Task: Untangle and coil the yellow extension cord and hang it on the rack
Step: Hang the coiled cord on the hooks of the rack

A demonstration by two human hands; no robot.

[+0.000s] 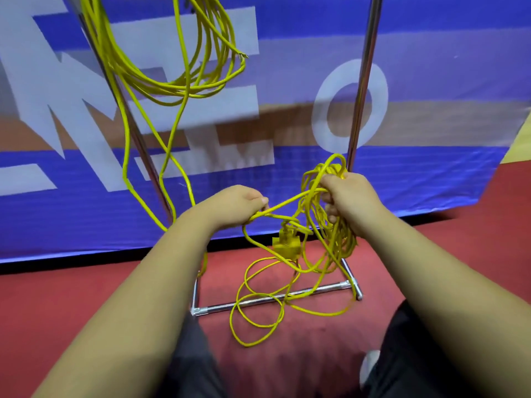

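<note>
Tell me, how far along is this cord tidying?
Some yellow cord loops already hang on the rack. The right hand grips a tangled bundle; the left hand pinches a strand from it. The loose loops on the floor and the plug are still uncoiled and unhung.

Blue banner (431,182) with white letters meets red floor (57,297); dark trousers (195,366) below

A blue banner (431,182) carries huge pale block letters: an O (319,119) at the right, an E (235,104) in the middle, and a jagged letter (37,81) at the left (M or N, partly cut off); nothing else is legible
</note>
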